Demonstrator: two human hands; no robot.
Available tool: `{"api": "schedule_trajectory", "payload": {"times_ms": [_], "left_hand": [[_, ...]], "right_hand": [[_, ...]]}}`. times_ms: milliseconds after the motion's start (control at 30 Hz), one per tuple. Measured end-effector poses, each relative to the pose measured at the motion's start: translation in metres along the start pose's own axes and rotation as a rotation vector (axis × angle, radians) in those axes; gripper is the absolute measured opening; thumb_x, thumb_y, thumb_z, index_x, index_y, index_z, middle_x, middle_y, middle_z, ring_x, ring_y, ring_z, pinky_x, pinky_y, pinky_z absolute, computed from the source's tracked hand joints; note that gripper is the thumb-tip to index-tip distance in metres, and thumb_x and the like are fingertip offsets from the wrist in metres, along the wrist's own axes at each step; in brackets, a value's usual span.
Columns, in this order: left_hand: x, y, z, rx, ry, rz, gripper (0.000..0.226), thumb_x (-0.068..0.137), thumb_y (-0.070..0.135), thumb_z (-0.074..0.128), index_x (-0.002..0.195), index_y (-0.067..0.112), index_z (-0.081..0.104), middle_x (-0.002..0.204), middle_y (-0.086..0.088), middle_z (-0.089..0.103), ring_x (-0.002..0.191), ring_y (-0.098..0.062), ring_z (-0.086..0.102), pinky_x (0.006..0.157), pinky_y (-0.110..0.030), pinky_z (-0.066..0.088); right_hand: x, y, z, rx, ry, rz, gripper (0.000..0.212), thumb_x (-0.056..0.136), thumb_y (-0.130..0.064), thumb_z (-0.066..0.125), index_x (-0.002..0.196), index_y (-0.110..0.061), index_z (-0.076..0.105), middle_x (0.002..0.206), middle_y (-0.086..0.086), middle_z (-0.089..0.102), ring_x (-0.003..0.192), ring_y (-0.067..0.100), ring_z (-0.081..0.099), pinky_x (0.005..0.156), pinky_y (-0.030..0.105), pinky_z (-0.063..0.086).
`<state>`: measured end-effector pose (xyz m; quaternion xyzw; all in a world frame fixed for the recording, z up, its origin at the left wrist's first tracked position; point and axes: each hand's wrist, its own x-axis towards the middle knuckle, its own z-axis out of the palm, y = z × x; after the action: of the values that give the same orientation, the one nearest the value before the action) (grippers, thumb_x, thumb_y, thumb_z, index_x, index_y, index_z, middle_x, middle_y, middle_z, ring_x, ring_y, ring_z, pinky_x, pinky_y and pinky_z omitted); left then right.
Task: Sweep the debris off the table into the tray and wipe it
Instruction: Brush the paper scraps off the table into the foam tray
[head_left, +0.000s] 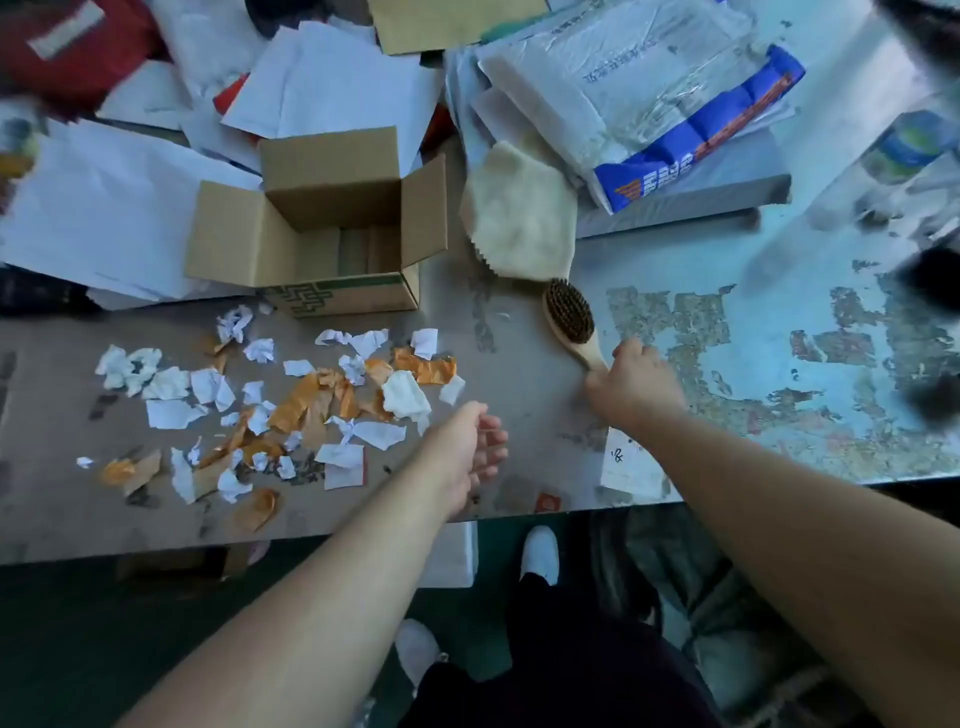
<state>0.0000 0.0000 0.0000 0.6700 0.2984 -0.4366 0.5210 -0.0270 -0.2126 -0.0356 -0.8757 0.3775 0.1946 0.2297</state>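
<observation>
— Two hands over the table (509, 358), and only one has anything. The right hand (635, 387) is curled closed round the end of the wooden handle of the brush (573, 325); the fingers (631, 349) wrap over the handle tip so that it is hidden.

— And the left hand (475, 447)?

— Empty. It hangs just above the table near the front edge, palm turned toward the right, fingers loosely bent and apart, gripping nothing.

— How does the brush lie?

— Flat on the table, dark bristles facing up, head pointing away from the person and just short of the cream cloth (519, 218), which lies crumpled beyond it. Whether the bristle end touches the cloth I cannot tell.

— Where is the debris?

— The torn scraps (270, 410), white paper and orange-brown pieces, are spread across the grey table surface to the left of the left hand, the nearest pieces just beside it.

— Any tray?

— An open cardboard box (322, 228) stands beyond the scraps, flaps up, close to the far ones. Behind it are loose white sheets (104, 208), and to the right of the cloth a stack of plastic-wrapped packets (649, 93).
</observation>
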Motion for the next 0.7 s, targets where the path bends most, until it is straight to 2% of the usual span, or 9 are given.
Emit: {"api": "schedule_trajectory", "payload": {"times_ms": [100, 200, 333, 400, 467, 533, 633, 700], "left_hand": [[0.004, 0.008, -0.004, -0.025, 0.02, 0.006, 0.026, 0.102, 0.032, 0.049, 0.086, 0.016, 0.062, 0.085, -0.003, 0.069, 0.07, -0.017, 0.064, 0.066, -0.03, 0.047], [0.009, 0.01, -0.012, -0.062, 0.043, 0.007, 0.027, 0.102, 0.033, 0.05, 0.087, 0.016, 0.064, 0.087, -0.004, 0.071, 0.073, -0.018, 0.065, 0.066, -0.03, 0.049], [0.008, 0.006, -0.022, -0.083, 0.041, -0.004, 0.027, 0.101, 0.034, 0.049, 0.087, 0.016, 0.064, 0.087, -0.004, 0.07, 0.074, -0.018, 0.065, 0.067, -0.031, 0.049], [0.005, 0.002, -0.028, -0.101, 0.038, -0.008, 0.027, 0.101, 0.034, 0.049, 0.086, 0.016, 0.063, 0.085, -0.003, 0.07, 0.072, -0.017, 0.065, 0.066, -0.031, 0.049], [0.002, -0.003, -0.037, -0.12, 0.044, -0.009, 0.026, 0.101, 0.034, 0.049, 0.086, 0.017, 0.062, 0.086, -0.003, 0.07, 0.071, -0.017, 0.065, 0.066, -0.03, 0.048], [-0.003, -0.01, -0.05, -0.13, 0.051, -0.007, 0.024, 0.1, 0.033, 0.05, 0.087, 0.017, 0.063, 0.087, -0.003, 0.071, 0.072, -0.017, 0.065, 0.066, -0.031, 0.048], [-0.012, -0.022, -0.076, -0.157, 0.076, -0.001, 0.023, 0.097, 0.031, 0.051, 0.086, 0.016, 0.063, 0.086, -0.004, 0.072, 0.078, -0.02, 0.066, 0.069, -0.032, 0.05], [-0.018, -0.032, -0.093, -0.192, 0.087, 0.004, 0.026, 0.098, 0.033, 0.05, 0.086, 0.016, 0.064, 0.086, -0.004, 0.072, 0.078, -0.02, 0.066, 0.069, -0.031, 0.05]], "right_hand": [[0.011, -0.006, -0.002, -0.096, -0.065, 0.058, 0.053, 0.091, -0.035, 0.052, 0.135, -0.008, 0.04, 0.139, 0.018, 0.047, 0.129, 0.039, 0.047, 0.098, 0.048, 0.043], [0.017, -0.009, -0.002, -0.137, -0.134, 0.049, 0.058, 0.087, -0.041, 0.059, 0.132, -0.008, 0.045, 0.132, 0.016, 0.052, 0.119, 0.039, 0.056, 0.088, 0.044, 0.047], [0.014, -0.007, -0.008, -0.295, -0.169, -0.051, 0.04, 0.076, -0.05, 0.065, 0.094, -0.014, 0.062, 0.085, 0.005, 0.066, 0.078, 0.026, 0.065, 0.064, 0.031, 0.051], [0.008, -0.005, -0.008, -0.318, -0.209, -0.07, 0.036, 0.077, -0.053, 0.062, 0.084, -0.017, 0.062, 0.077, 0.003, 0.065, 0.07, 0.022, 0.064, 0.061, 0.029, 0.051], [0.0, -0.004, -0.008, -0.201, -0.265, -0.072, 0.043, 0.082, -0.056, 0.056, 0.086, -0.014, 0.065, 0.073, 0.005, 0.068, 0.063, 0.023, 0.066, 0.062, 0.032, 0.056], [-0.013, -0.007, -0.006, 0.056, -0.275, -0.053, 0.046, 0.089, -0.056, 0.054, 0.089, -0.011, 0.066, 0.07, 0.01, 0.069, 0.053, 0.027, 0.064, 0.054, 0.031, 0.054], [-0.041, -0.021, 0.008, 0.316, -0.19, -0.117, 0.019, 0.094, -0.032, 0.053, 0.099, -0.016, 0.063, 0.08, 0.011, 0.068, 0.06, 0.027, 0.062, 0.049, 0.032, 0.049], [-0.064, -0.037, 0.022, 0.415, -0.177, -0.201, 0.017, 0.1, -0.031, 0.05, 0.109, -0.02, 0.06, 0.085, 0.007, 0.07, 0.067, 0.022, 0.066, 0.053, 0.033, 0.052]]}}
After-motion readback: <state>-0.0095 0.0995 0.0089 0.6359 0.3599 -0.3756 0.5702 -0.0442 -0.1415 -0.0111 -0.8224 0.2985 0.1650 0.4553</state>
